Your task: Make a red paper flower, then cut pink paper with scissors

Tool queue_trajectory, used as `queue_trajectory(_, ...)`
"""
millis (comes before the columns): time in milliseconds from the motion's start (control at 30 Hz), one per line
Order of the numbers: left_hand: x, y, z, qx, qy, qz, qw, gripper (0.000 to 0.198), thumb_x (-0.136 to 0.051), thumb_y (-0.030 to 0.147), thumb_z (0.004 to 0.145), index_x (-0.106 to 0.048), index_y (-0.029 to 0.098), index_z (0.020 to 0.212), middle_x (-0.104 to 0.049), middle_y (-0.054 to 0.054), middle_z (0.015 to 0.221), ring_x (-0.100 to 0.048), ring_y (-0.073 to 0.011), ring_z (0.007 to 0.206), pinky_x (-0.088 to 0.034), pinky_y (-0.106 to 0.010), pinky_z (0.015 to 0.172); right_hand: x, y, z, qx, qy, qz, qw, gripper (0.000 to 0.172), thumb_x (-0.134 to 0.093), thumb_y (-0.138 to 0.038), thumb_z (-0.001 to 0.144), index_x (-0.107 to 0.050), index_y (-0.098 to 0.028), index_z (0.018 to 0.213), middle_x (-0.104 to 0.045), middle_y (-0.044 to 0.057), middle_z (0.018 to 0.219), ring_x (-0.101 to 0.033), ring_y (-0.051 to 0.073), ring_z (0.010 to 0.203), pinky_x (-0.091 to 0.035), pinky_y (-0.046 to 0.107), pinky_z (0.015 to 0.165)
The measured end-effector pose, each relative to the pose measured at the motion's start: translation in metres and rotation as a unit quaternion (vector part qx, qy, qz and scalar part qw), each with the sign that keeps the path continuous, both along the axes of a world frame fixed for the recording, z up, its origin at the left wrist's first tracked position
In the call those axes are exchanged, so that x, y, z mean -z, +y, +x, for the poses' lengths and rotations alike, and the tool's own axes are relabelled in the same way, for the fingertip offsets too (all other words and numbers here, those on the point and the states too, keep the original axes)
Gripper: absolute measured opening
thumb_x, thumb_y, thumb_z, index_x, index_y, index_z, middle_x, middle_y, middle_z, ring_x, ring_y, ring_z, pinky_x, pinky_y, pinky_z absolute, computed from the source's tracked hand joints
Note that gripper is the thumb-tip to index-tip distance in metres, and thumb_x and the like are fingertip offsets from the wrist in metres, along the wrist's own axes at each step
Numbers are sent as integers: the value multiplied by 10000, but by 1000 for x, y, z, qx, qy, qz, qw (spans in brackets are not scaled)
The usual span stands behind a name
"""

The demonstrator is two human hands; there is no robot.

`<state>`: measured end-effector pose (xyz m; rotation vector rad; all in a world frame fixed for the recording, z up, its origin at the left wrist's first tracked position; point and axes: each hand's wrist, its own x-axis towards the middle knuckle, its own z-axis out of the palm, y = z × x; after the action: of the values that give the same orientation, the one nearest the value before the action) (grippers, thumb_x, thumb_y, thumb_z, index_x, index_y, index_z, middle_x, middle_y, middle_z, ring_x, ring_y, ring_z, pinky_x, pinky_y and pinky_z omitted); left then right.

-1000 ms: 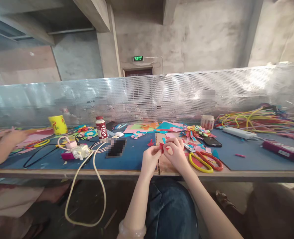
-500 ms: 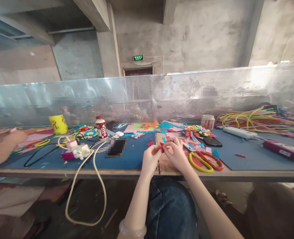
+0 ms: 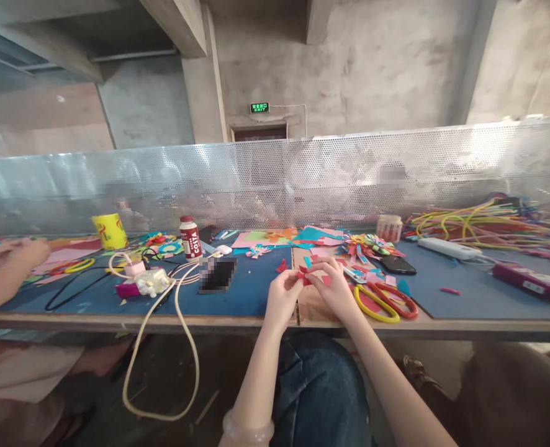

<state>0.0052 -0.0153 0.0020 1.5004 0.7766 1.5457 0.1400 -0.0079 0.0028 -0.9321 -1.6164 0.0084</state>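
Observation:
Between my two hands is a small piece of red paper (image 3: 304, 275), partly covered by the fingers. My left hand (image 3: 282, 297) pinches it from the left. Fingertips of my right hand (image 3: 331, 287) close on its other side. Just behind the left hand lies a small red paper scrap (image 3: 282, 267) on the blue mat. To the right of my right hand rest scissors (image 3: 382, 301) with one yellow and one red handle, among cut paper scraps. Behind them sits a heap of colourful paper flowers (image 3: 361, 245).
Left of my hands are a dark phone (image 3: 218, 275), a red-capped bottle (image 3: 190, 239), a power strip (image 3: 147, 282) and a looping cable. A yellow cup (image 3: 109, 231) stands further left, near a co-worker's hands (image 3: 18, 261). Right are another phone (image 3: 397, 265), a jar (image 3: 389, 229) and coloured rods (image 3: 475, 220).
My right hand's fingers have shifted slightly around the red paper, which stays between both hands. The co-worker's hands at the left have moved a little.

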Motion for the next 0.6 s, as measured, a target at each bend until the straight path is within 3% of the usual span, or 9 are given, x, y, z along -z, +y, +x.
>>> queue_trajectory(333, -1, -1, 0, 30, -13, -9, 999, 142, -659, 272, 711, -657, 164, 803, -664, -31, 796, -617, -169, 782, -469, -265, 753, -1, -1, 5, -39, 35, -40, 998, 107, -597, -335, 786, -617, -231, 776, -576, 58, 946, -500, 251, 990, -363, 473, 885)
queue_trajectory(600, 1, 2, 0, 45, -79, -32, 995, 196, -680, 311, 711, -628, 143, 799, -653, -51, 803, -623, -168, 781, -503, -293, 729, -5, -7, 6, -98, 58, -81, 990, 207, -473, -380, 859, -600, -224, 810, -611, 36, 904, -542, 216, 923, -420, 386, 838)
